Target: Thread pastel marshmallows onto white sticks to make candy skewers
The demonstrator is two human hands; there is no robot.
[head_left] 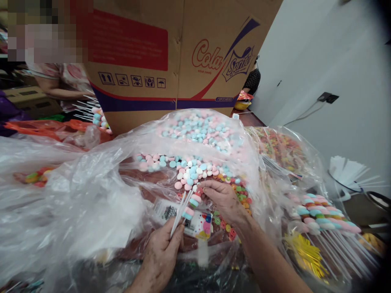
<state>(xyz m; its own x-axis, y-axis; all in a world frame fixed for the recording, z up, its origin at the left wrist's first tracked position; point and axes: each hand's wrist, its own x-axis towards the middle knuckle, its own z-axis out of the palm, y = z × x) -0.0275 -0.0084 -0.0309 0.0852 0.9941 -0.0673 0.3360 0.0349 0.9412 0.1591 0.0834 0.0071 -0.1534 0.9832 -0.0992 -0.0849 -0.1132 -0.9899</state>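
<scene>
The left hand (161, 253) closes low round white sticks (179, 211), likely freeing their tips; the right hand (225, 199) has fingertips nearly together, hold unclear.

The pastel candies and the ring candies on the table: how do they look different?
Shape: the pastel candies are solid, rounded pieces, while the ring candies have a hole through the middle.
Color: the pastel candies are soft pink, pale blue and white; the ring candies are stronger red, orange, green and yellow.
Shared: both lie loose, in many pieces, with clear plastic around them.
</scene>
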